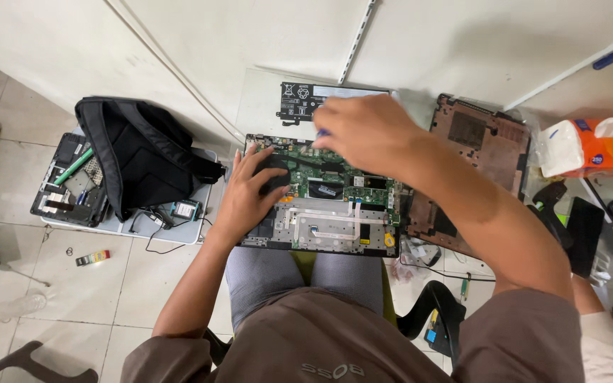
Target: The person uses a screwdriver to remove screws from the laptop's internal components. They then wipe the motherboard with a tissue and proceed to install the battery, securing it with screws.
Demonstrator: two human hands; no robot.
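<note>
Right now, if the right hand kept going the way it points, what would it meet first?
The right hand points up-left over the open laptop; likely first the black battery just beyond, though height above it is unclear.

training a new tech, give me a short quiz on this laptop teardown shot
1. True or false: the left hand rests on the open laptop.
2. What lies on the floor left of the laptop? A) backpack B) a kettle C) a helmet
3. Which hand is raised over the laptop's far edge, near the battery?

Key
1. True; it lies on the board's left side.
2. A
3. The right hand; something small and blue shows at its fingertips.
</note>
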